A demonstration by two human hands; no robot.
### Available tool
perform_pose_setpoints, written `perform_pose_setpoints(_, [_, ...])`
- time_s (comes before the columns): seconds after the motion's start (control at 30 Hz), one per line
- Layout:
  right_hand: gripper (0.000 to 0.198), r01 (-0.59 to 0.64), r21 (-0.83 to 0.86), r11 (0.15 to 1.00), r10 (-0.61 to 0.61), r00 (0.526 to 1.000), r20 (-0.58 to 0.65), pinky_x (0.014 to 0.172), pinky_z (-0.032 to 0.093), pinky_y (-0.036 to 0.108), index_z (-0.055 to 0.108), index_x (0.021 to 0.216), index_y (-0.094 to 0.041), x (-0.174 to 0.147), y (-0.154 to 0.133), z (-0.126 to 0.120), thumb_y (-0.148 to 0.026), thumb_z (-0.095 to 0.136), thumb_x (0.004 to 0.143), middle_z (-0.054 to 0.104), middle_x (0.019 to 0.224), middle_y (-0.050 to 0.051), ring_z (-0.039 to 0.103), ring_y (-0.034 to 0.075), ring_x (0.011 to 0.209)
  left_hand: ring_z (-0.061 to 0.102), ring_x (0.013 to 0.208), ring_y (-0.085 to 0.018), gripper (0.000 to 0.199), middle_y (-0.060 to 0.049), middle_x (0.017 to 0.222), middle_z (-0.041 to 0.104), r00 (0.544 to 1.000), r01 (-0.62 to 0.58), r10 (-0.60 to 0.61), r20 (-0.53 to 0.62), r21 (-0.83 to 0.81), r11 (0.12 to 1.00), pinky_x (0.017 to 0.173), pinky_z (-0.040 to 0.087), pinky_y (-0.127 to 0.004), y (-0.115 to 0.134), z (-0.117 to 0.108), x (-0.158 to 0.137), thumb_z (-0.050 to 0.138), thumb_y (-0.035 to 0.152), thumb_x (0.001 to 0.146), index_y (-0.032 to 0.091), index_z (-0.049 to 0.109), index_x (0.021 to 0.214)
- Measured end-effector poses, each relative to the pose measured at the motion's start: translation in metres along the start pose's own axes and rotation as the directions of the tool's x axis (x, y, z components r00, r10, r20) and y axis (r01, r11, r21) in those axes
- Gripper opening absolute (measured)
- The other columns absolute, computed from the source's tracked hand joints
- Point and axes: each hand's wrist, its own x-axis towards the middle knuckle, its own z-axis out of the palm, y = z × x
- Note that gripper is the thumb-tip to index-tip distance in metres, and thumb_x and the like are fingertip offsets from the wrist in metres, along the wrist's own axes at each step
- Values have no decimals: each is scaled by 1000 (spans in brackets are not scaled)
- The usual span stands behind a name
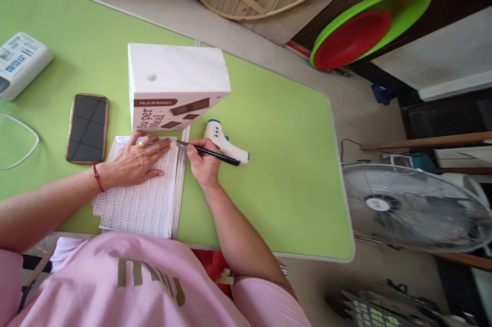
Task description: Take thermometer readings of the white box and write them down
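Sheets of paper [134,206] covered in dense rows of handwriting lie on the green table in front of me. My left hand [134,159] rests flat on their upper part, fingers stretched out to the right. A black pen [215,152] is pinched in my right hand [204,165], its tip at the upper right edge of the paper. Just behind my right hand lies a white infrared thermometer [226,142] with blue buttons, partly covered by the hand and pen. A white box [179,73] with brown print stands right beyond the paper.
Left of the paper lies a phone [87,128] in a brown case. Farther left are a white device [23,65] and a white cable [33,135]. A fan [415,206] stands beyond the right edge of the green table [284,188]. Green and red basins [355,40] lean at the back.
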Motion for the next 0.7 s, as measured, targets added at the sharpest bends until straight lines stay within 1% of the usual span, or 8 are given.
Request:
perform_pose_setpoints(0.13, [21, 1, -5, 1000, -1, 1000, -2, 51, 44, 27, 61, 79, -24, 0, 2, 0, -43, 65, 84, 60, 63, -4, 50, 12, 53, 48, 142, -37, 63, -15, 161, 51, 1000, 2, -2, 5, 8, 1000, 117, 29, -56, 0, 1, 0, 49, 52, 106, 15, 45, 158])
perform_pose_setpoints(0.37, [21, 6, -28, 1000, -6, 1000, -7, 49, 43, 26, 61, 78, -24, 0, 1, 0, -43, 64, 84, 58, 61, -5, 48, 11, 51, 49, 142, -37, 64, -16, 160, 51, 1000, -6, 6, 3, 11, 1000, 116, 30, -56, 0, 0, 0, 48, 51, 107, 12, 46, 157])
perform_pose_setpoints(0.53, [22, 2, -11, 1000, -2, 1000, 3, 48, 43, 26, 59, 77, -24, 0, -1, 0, -44, 65, 84, 58, 60, -5, 49, 12, 50, 48, 142, -37, 63, -15, 161, 51, 1000, 0, 0, 10, 22, 1000, 117, 29, -54, 0, 0, 0, 49, 51, 106, 13, 46, 156])
perform_pose_setpoints(0.7, [23, -17, 10, 1000, 18, 999, -27, 48, 44, 26, 58, 76, -24, 1, 0, 0, -45, 66, 83, 58, 60, -5, 49, 11, 49, 47, 142, -37, 64, -15, 162, 49, 999, -2, 0, 32, 40, 999, 116, 29, -55, 0, -1, 1, 45, 52, 108, 11, 45, 157])
